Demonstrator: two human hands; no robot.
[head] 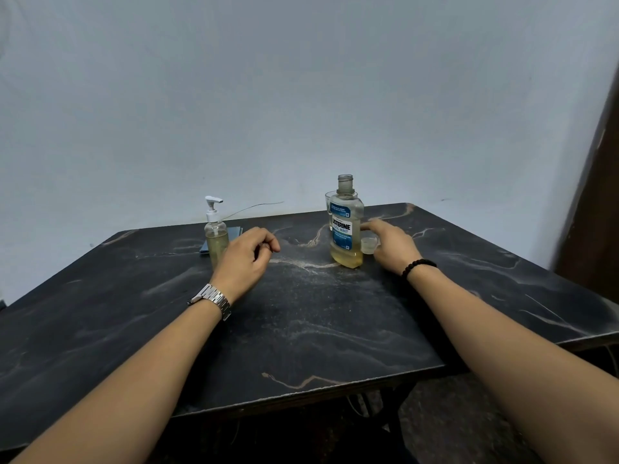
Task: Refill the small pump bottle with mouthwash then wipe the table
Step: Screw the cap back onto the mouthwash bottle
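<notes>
Right grip: fingers narrow around the small clear cap, set on the table just beside the Listerine bottle.
Left grip: loosely curled, holding nothing, touching the pump bottle.
Step advice: probably unscrew the pump; steady its base.
Materials: clear plastic, yellowish liquid low in the uncapped Listerine; dark marbled tabletop, dusty.
Cloth: folded, blue-grey, beyond the left grip.

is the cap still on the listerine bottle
No, the Listerine bottle stands with a bare open neck, and the right hand holds its clear cap beside it on the table.
</notes>
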